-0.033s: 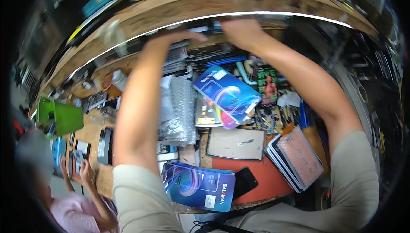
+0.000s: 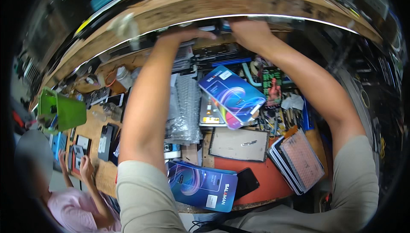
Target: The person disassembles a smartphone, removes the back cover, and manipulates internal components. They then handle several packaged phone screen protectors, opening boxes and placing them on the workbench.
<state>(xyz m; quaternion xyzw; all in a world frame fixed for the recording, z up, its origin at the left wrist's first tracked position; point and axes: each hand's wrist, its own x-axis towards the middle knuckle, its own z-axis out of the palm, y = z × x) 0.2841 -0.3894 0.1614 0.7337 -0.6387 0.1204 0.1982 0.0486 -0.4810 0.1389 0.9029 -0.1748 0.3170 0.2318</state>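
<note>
Both my arms stretch forward to the dark space beneath a wooden shelf. My left hand point(image 2: 188, 33) is at the shelf's lower edge, its thumb extended to the right; the other fingers are hidden. Just to its right, my right hand point(image 2: 251, 31) reaches under the same edge with its fingertips out of sight. Whatever either hand touches there cannot be made out. Below them, a blue printed box point(image 2: 235, 94) lies on the piled bench, beside bubble-wrap sleeves point(image 2: 186, 109). Another blue box point(image 2: 205, 186) lies near the front edge, by a black phone point(image 2: 247, 182).
The wooden shelf point(image 2: 239, 3) with a light strip spans the far side. A stack of thin panels point(image 2: 299, 160) leans at right on a red mat point(image 2: 273, 179); a grey board point(image 2: 238, 144) is beside it. At left are a green bin point(image 2: 68, 112) and a co-worker's hands point(image 2: 86, 167).
The view has shifted slightly, so bench things appear a little further right. Both hands stay at the shelf's lower edge; nothing visible has been taken up or put down.
</note>
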